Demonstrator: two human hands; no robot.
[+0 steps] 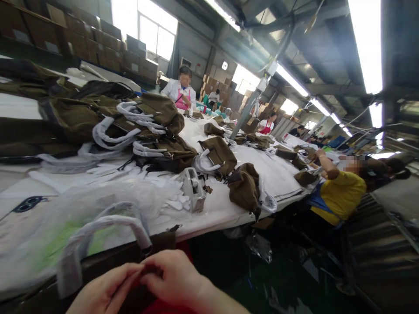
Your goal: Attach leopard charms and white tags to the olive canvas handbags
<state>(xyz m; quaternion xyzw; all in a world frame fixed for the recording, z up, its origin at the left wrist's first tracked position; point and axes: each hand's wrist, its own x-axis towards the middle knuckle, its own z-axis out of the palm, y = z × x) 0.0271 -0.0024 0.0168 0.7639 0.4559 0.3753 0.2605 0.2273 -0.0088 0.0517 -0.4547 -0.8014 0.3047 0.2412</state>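
My left hand (106, 288) and my right hand (175, 274) meet at the bottom of the view, fingertips together. Both have their fingers bent and pressed in a pinch. Whatever lies between them is too small or hidden to make out. Right by them, at the table's near edge, is a dark brown bag (160, 244), only partly visible. Its two handles (113, 222) are wrapped in whitish covering and stand up in an arch just beyond my left hand.
Clear plastic (59, 222) and a phone (31, 204) lie at left. A tape dispenser (194, 190) stands among white strips (176, 198). Brown bags (216, 155) cover much of the long white table (216, 218). A person in yellow (343, 196) works at right; another in a pink apron (183, 98) stands across.
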